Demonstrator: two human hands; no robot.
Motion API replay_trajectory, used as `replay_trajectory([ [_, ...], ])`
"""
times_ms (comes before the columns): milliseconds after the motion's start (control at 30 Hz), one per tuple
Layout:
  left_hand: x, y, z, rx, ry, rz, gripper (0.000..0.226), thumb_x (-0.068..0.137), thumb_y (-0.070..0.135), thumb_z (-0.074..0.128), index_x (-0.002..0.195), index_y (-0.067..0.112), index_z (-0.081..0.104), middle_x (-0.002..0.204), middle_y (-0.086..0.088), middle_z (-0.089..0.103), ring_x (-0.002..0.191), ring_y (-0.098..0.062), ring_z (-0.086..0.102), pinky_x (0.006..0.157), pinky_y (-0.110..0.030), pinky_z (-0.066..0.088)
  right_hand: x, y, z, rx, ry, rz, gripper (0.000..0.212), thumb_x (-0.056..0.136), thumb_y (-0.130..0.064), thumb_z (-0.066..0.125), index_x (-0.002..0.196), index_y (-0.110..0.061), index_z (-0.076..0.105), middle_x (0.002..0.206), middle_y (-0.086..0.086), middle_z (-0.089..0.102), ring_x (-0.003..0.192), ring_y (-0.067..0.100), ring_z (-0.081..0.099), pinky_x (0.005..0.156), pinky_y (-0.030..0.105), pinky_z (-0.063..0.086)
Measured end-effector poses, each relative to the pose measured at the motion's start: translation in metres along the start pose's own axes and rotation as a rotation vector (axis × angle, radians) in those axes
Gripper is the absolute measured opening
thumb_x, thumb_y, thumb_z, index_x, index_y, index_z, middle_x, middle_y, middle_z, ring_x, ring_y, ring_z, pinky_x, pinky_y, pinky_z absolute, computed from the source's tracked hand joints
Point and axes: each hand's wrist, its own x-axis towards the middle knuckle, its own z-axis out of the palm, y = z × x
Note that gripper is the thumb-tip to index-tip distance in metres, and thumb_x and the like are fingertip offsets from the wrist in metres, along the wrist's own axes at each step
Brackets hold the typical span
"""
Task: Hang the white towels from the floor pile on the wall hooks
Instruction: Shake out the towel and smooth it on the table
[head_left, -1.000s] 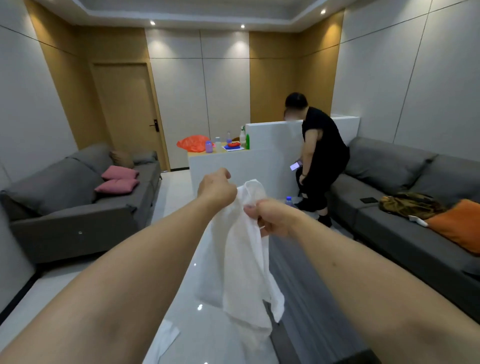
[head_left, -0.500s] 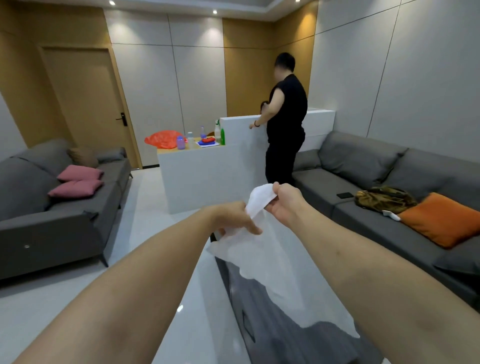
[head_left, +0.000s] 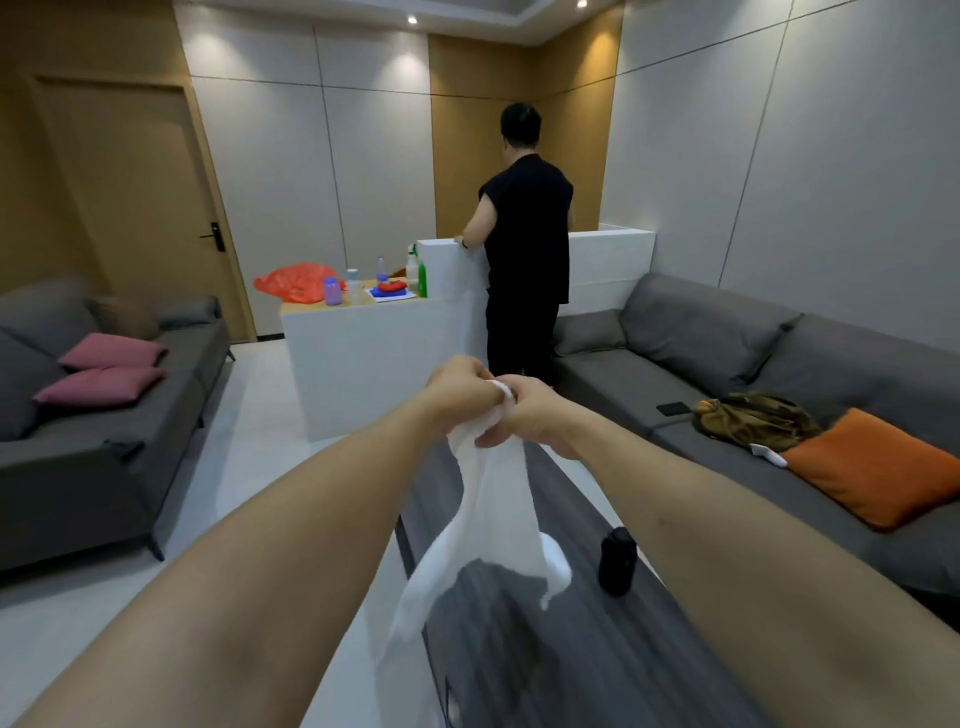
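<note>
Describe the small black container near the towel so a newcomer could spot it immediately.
Start at the long dark table running down the middle of the room, between the two grey sofas. On its right edge, just right of the white towel hanging from both hands, stands the black container: upright, cylindrical, the only object on that tabletop.

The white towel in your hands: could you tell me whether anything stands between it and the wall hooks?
No wall hooks show in this view, so the path cannot be judged. Both the left hand and right hand grip the white towel, which hangs above the dark table.
</note>
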Motion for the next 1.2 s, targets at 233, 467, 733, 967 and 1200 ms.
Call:
replay_trajectory([
  [233,0.024,0.014,0.021,-0.342,-0.096,-0.110,0.047,0.081,0.038,0.077,0.118,0.023,0.052,0.113,-0.003,0.064,0.101,-0.020,0.064,0.087,-0.043,0.054,0.044,0.034,-0.038,0.162,0.170,-0.014,0.014,0.080,-0.019,0.069,0.077,-0.005,0.070,0.073,0.007,0.067,0.069,0.022,0.065,0.063,0.035,0.054],
  [467,0.019,-0.001,0.081,-0.082,-0.217,-0.335,0.051,0.074,0.040,0.083,0.116,0.030,0.056,0.115,0.009,0.064,0.111,-0.017,0.060,0.090,-0.045,0.053,0.067,0.060,-0.065,0.419,0.163,0.013,0.022,0.080,-0.031,0.074,0.084,-0.010,0.070,0.086,0.011,0.072,0.085,0.028,0.072,0.076,0.043,0.059],
  [733,0.007,0.017,0.127,-0.051,0.228,-0.279,0.038,0.070,0.031,0.066,0.107,0.029,0.061,0.105,0.001,0.066,0.097,-0.023,0.064,0.086,-0.042,0.057,0.053,0.059,-0.072,0.477,0.107,0.048,0.015,0.079,-0.023,0.078,0.083,-0.012,0.069,0.088,0.012,0.074,0.080,0.025,0.073,0.075,0.041,0.061],
  [967,-0.014,0.022,0.108,0.018,0.462,-0.314,0.016,0.071,0.009,0.044,0.061,0.015,0.055,0.069,-0.002,0.056,0.069,-0.027,0.055,0.054,-0.028,0.039,0.029,0.056,-0.084,0.543,0.133,0.007,0.039,0.068,-0.033,0.089,0.090,-0.006,0.072,0.090,0.012,0.075,0.082,0.028,0.074,0.077,0.045,0.062],
  [1200,-0.033,0.010,0.085,0.041,0.570,-0.244,0.027,0.092,0.021,0.043,0.065,0.016,0.045,0.067,-0.001,0.049,0.064,-0.023,0.045,0.053,-0.030,0.031,0.013,0.053,-0.081,0.383,0.304,-0.007,0.020,0.080,-0.029,0.074,0.088,-0.011,0.069,0.086,0.006,0.068,0.079,0.023,0.065,0.073,0.036,0.056],
])
